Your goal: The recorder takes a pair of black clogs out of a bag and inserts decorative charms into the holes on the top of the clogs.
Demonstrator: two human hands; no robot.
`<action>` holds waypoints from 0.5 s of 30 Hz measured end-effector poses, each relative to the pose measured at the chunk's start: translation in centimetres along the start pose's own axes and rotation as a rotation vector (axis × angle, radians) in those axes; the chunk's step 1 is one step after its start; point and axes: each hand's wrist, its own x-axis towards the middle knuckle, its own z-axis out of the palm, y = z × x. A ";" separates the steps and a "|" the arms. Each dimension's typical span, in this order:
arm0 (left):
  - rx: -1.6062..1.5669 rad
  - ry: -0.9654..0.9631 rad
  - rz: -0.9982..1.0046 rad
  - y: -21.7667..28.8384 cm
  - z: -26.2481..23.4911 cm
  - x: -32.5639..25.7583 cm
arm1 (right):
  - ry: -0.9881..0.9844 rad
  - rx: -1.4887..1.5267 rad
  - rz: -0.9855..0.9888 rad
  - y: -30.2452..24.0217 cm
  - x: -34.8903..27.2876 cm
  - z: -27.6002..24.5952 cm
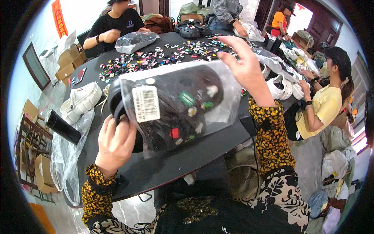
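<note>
A pair of black clogs (170, 87) with colourful charms sits inside a clear plastic bag (226, 111) above the near part of the table. A white barcode label (146, 103) is on the bag's left part. My left hand (115, 141) is closed on the clogs at their heel end, by the bag's left edge, its fingertips partly hidden. Over the bag's upper right end, my right hand (246, 67) is raised with thumb and forefinger apart and nothing seen between them. Whether its other fingers touch the bag, I cannot tell.
Many small coloured charms (142, 60) lie across the dark table (171, 160). White clogs (81, 102) and a black cylinder (63, 126) stand at the left; more white clogs (279, 86) lie right. Co-workers sit opposite and at right, one in a yellow top (326, 104).
</note>
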 end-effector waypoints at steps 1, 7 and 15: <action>-0.003 0.010 0.040 -0.1 0.1 0.1 | -0.083 0.007 -0.030 -0.6 0.7 0.2; -0.031 -0.009 0.079 0.2 -0.8 0.4 | -0.448 0.265 0.216 -1.9 0.0 0.8; -0.019 -0.004 0.056 -0.4 -0.3 0.3 | -0.151 -0.008 0.207 -1.5 -2.1 1.3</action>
